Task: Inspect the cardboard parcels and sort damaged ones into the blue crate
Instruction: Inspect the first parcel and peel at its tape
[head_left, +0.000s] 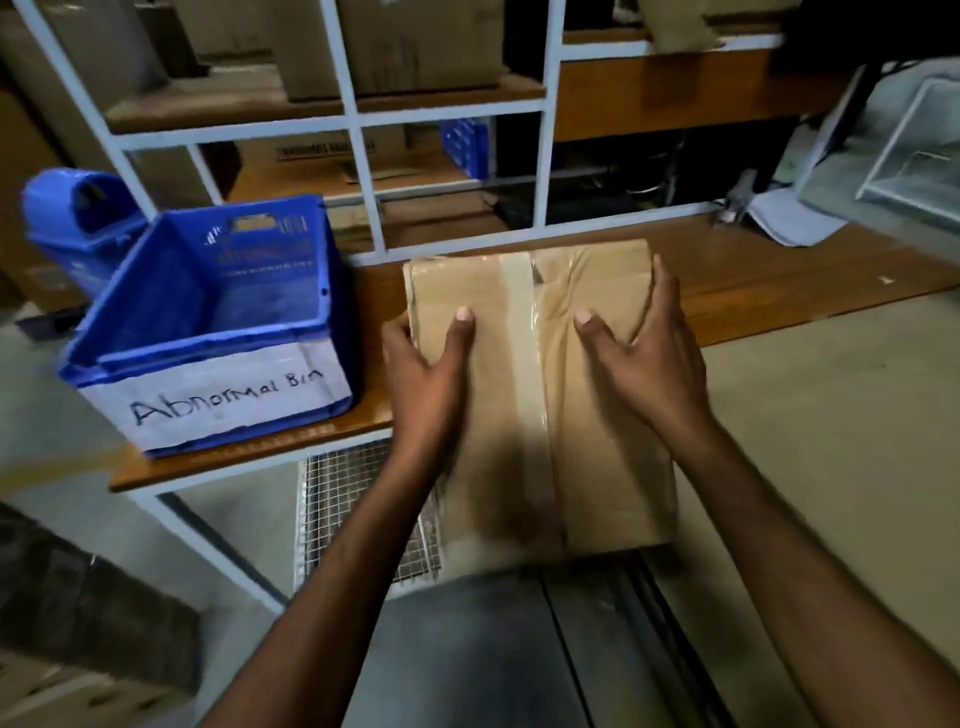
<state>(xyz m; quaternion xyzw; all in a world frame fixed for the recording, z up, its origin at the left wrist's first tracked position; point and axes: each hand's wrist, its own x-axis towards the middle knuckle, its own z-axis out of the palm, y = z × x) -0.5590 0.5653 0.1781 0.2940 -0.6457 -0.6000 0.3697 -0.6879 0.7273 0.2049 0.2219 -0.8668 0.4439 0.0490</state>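
Wooden table (779, 280) fronting white shelving (550, 130); blue crate (171, 291) at its left end. Cardboard parcel (524, 395) just right of crate, overhanging near edge, gripped at both sides by left hand (421, 364) and right hand (649, 358), thumbs on top. Risks: slip off edge on loosened side pinch; underside damage missed without turning.

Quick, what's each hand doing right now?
Left hand: grips the cardboard parcel at its left edge.
Right hand: grips the same parcel at its right edge.
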